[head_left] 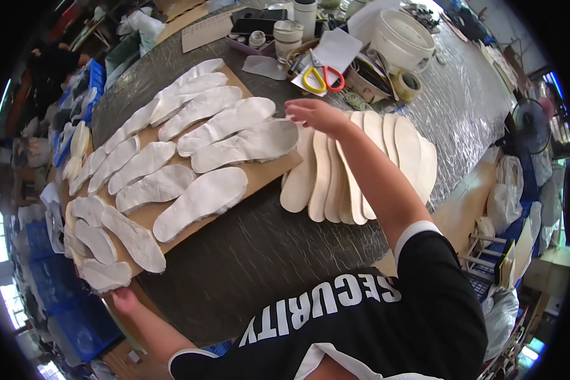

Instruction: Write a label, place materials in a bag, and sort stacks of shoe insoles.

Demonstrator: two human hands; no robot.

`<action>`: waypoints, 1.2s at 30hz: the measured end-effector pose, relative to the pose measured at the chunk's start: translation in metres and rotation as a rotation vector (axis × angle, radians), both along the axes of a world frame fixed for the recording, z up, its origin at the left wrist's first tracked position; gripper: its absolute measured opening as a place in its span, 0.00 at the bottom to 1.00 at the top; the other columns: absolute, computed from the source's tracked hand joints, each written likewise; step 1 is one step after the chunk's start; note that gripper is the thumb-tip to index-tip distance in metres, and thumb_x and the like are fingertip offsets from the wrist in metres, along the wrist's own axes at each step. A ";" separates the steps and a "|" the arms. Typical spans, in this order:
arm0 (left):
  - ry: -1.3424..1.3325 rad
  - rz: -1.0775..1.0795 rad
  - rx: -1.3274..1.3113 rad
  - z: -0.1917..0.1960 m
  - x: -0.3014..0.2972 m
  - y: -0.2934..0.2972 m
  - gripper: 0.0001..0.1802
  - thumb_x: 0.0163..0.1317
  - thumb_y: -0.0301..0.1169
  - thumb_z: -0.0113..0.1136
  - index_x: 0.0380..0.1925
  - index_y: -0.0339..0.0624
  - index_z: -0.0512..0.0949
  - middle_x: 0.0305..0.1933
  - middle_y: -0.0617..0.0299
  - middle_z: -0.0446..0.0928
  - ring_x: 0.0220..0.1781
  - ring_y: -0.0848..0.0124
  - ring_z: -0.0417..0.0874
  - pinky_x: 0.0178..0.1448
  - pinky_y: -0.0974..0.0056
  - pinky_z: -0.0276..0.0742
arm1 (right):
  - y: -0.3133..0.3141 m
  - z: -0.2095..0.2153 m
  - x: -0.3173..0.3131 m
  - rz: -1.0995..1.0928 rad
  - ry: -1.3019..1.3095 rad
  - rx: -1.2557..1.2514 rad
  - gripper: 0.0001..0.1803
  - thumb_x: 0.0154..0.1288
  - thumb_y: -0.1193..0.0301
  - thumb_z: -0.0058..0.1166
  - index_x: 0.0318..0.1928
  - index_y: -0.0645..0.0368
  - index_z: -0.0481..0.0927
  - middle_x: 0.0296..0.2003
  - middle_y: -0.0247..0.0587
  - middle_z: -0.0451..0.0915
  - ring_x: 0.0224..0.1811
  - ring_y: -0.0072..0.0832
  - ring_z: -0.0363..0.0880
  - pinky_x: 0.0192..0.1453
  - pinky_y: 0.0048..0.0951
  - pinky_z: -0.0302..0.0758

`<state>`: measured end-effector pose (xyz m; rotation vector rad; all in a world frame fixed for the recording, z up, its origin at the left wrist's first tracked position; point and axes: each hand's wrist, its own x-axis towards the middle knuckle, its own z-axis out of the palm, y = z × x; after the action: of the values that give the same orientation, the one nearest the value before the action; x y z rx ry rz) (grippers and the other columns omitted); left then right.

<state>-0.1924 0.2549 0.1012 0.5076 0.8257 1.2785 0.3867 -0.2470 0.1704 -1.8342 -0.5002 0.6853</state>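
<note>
A brown board (pixel 257 179) carries several white, fuzzy-edged insole-shaped pieces (pixel 201 202) laid out in rows. My left hand (pixel 125 301) is closed at the board's near left corner, right beside a short white piece (pixel 106 275); its fingertips are partly hidden under that edge. Over at the far right side of the board, my right hand (pixel 320 116) reaches out with fingers extended, close to the tip of a white piece (pixel 247 145). Under my right forearm lies a fanned row of cream insoles (pixel 321 180), partly covered by the arm.
On the dark, film-covered table (pixel 234 253), scissors (pixel 323 79) with yellow and red handles lie by a cup (pixel 288 39), a tape roll (pixel 406 85) and a white bucket (pixel 403 39). Blue crates (pixel 82 326) line the left; a fan (pixel 531 123) stands at right.
</note>
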 end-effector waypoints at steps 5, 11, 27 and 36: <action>-0.046 -0.177 -0.254 -0.031 0.060 -0.140 0.14 0.64 0.31 0.41 0.38 0.33 0.74 0.39 0.51 0.77 0.40 0.62 0.78 0.45 0.60 0.74 | -0.182 -0.002 -0.026 -0.487 -0.342 0.348 0.17 0.64 0.67 0.49 0.51 0.62 0.74 0.42 0.39 0.80 0.45 0.24 0.77 0.50 0.24 0.69; 0.341 -1.163 0.152 -0.037 0.291 -0.356 0.23 0.63 0.36 0.53 0.54 0.31 0.67 0.52 0.51 0.72 0.52 0.64 0.73 0.53 0.61 0.69 | -0.342 -0.062 -0.068 -1.180 -0.026 -0.350 0.37 0.56 0.63 0.57 0.63 0.63 0.56 0.51 0.52 0.72 0.51 0.34 0.73 0.51 0.30 0.71; -0.018 -1.565 -0.066 -0.018 0.389 -0.517 0.24 0.66 0.35 0.48 0.59 0.35 0.63 0.57 0.57 0.70 0.57 0.66 0.71 0.61 0.62 0.66 | -0.459 -0.100 -0.055 -1.042 0.300 0.499 0.22 0.62 0.72 0.50 0.57 0.63 0.67 0.49 0.47 0.74 0.45 0.32 0.75 0.47 0.29 0.74; 0.213 -1.084 0.176 -0.005 0.387 -0.528 0.25 0.69 0.43 0.41 0.56 0.35 0.65 0.57 0.58 0.71 0.38 0.68 0.80 0.41 0.66 0.77 | -0.293 -0.010 -0.149 -0.155 -0.921 -0.139 0.20 0.46 0.73 0.60 0.43 0.53 0.75 0.51 0.41 0.69 0.58 0.38 0.64 0.59 0.44 0.59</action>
<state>0.1949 -0.2731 0.0960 1.0596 0.4655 0.2883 0.2374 -0.5397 0.1607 -2.2357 -0.8952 -0.2869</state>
